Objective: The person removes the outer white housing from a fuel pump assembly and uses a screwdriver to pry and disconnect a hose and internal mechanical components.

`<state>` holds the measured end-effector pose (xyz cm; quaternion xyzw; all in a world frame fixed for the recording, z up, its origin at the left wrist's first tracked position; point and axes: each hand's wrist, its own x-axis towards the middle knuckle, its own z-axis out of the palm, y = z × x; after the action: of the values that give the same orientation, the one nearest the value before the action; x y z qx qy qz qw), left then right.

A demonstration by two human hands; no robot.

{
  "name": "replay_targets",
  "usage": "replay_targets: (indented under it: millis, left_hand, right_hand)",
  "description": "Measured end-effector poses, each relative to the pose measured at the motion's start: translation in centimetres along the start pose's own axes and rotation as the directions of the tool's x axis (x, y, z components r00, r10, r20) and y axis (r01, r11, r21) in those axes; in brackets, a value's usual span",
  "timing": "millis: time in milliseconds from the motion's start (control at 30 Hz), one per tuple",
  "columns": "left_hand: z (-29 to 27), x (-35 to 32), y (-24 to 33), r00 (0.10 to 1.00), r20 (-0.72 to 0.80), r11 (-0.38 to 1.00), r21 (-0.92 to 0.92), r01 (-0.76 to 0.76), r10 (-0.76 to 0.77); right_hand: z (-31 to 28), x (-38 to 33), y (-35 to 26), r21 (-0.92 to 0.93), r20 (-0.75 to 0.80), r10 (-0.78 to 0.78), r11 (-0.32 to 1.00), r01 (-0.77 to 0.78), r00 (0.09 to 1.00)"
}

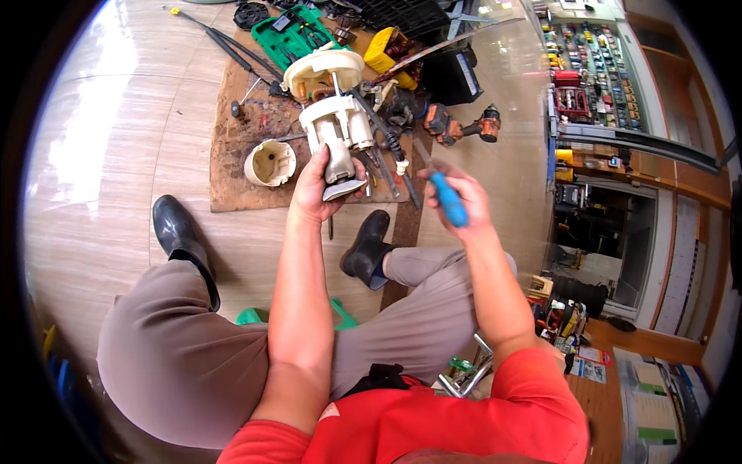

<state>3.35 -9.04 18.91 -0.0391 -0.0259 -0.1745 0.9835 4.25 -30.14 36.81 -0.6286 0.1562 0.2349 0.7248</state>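
The left hand [315,185] grips the white plastic pump part [338,127] up over the brown mat [239,166]. The right hand [456,193] grips a blue-handled screwdriver [447,197]. Best to hold the part still and poke slowly.

A white plastic pump assembly [334,124], upright with its round flange at twelve o'clock, is held at its base. At three o'clock, a blue-handled screwdriver [442,189] tilts toward it.

Cordless drill [462,125], green tool case [297,36], cream cup [270,163] on mat [232,147].
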Motion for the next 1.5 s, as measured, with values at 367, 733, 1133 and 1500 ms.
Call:
replay_targets:
  millis: [367,733,1133,1500]
  left_hand:
    - [0.9,0.4,-2.8,0.992,-0.08,0.994,-0.065,0.088,-0.093]
    - [1.8,1.8,-4.4,0.968,-0.236,0.997,-0.027,0.078,-0.082]
    - [2.0,2.5,-4.7,0.969,-0.24,0.998,-0.021,0.052,-0.055]
    - [1.8,3.0,-5.8,0.968,-0.244,0.998,-0.029,0.06,-0.065]
  right_hand:
    - [7.5,-7.3,-2.3,0.308,0.179,-0.481,0.856,0.415,0.858]
    - [8.1,-3.4,-2.5,-0.367,0.199,-0.465,0.781,0.506,0.863]
    - [5.6,0.7,1.3,-0.351,0.194,-0.513,0.76,0.548,0.836]
    - [4.4,0.5,1.6,-0.677,0.259,-0.475,0.532,0.508,0.841]
